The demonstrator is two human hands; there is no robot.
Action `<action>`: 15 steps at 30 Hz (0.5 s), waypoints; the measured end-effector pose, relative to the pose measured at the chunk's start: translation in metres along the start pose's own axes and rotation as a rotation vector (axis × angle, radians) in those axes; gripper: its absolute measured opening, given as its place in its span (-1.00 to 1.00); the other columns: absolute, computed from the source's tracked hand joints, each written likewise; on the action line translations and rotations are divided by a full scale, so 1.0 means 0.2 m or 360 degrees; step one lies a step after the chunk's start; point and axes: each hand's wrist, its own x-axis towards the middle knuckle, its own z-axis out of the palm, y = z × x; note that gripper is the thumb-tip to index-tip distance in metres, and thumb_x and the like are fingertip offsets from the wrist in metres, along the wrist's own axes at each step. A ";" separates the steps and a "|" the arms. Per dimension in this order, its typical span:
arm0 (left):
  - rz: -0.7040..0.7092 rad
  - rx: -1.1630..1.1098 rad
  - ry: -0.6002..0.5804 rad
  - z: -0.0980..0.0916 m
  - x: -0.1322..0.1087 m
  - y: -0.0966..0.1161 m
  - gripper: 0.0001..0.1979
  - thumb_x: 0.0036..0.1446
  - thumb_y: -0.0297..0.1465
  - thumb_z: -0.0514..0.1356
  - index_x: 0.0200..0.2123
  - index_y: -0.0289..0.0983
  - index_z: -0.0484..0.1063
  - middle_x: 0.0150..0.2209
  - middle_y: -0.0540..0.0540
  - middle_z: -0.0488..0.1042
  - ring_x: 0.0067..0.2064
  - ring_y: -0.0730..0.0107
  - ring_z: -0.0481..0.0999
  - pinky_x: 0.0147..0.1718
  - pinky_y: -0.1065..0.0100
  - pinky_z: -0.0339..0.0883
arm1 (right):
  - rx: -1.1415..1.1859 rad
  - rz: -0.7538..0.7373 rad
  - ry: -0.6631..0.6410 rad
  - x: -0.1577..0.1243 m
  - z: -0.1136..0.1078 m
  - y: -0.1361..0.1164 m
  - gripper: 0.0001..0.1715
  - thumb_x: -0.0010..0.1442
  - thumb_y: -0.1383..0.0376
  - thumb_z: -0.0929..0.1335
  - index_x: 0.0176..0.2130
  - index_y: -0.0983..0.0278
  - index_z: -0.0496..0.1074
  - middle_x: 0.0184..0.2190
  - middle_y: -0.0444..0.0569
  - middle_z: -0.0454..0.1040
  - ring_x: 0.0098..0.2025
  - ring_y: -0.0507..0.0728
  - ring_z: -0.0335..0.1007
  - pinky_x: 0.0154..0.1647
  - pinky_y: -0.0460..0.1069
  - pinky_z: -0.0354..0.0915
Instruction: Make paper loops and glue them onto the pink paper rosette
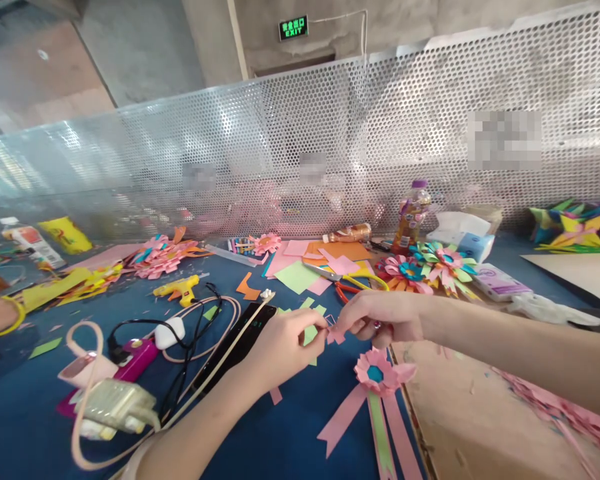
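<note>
Pink scrap (336, 335) between my left hand (287, 341) and right hand (375, 315), both pinching it; rosette (386, 381) just this side of right hand, tails (381, 433) toward me.

Pale glare streaks the perforated metal screen (300, 133), while the left edge looks stretched and blurred.

A small pink paper piece (337, 335), lower edge uneven, is pinched between left fingers (320, 324) and right fingers (345, 318).
</note>
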 end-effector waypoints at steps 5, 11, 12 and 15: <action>-0.0217 -0.0247 -0.0137 0.02 0.01 -0.01 -0.88 0.06 -0.41 0.13 -0.44 -0.25 0.46 -0.58 0.08 0.33 -0.60 0.55 0.18 -0.59 0.50 0.05 | -0.0191 -0.0139 0.0004 0.01 -0.03 0.05 -0.60 -0.13 0.24 0.46 -0.65 0.29 0.17 -0.71 -0.34 -0.11 -0.65 -0.10 -0.34 -0.73 -0.16 -0.32; -0.0296 -0.0292 -0.0302 0.07 0.02 -0.08 -0.87 0.01 -0.37 0.15 -0.43 -0.25 0.49 -0.51 0.03 0.39 -0.55 0.51 0.23 -0.58 0.50 0.07 | -0.0587 -0.0349 0.0302 0.07 -0.03 0.15 -0.79 -0.14 0.18 0.45 -0.53 0.29 0.52 -0.68 -0.23 0.16 -0.60 -0.07 -0.06 -0.68 -0.13 -0.16; -0.0289 -0.0258 -0.0302 0.08 0.02 -0.09 -0.87 0.01 -0.37 0.15 -0.43 -0.25 0.49 -0.51 0.02 0.40 -0.55 0.50 0.24 -0.58 0.50 0.08 | -0.0647 -0.0395 0.0347 0.08 -0.03 0.16 -0.78 -0.14 0.16 0.46 -0.53 0.29 0.53 -0.66 -0.21 0.21 -0.57 -0.06 0.00 -0.66 -0.13 -0.13; -0.0263 -0.0156 -0.0272 0.07 0.02 -0.10 -0.88 0.01 -0.37 0.15 -0.45 -0.24 0.49 -0.52 0.02 0.40 -0.53 0.48 0.28 -0.55 0.49 0.10 | -0.0774 -0.0486 0.0444 0.08 -0.02 0.18 -0.74 -0.13 0.12 0.45 -0.54 0.28 0.54 -0.64 -0.19 0.27 -0.53 -0.03 0.06 -0.62 -0.12 -0.07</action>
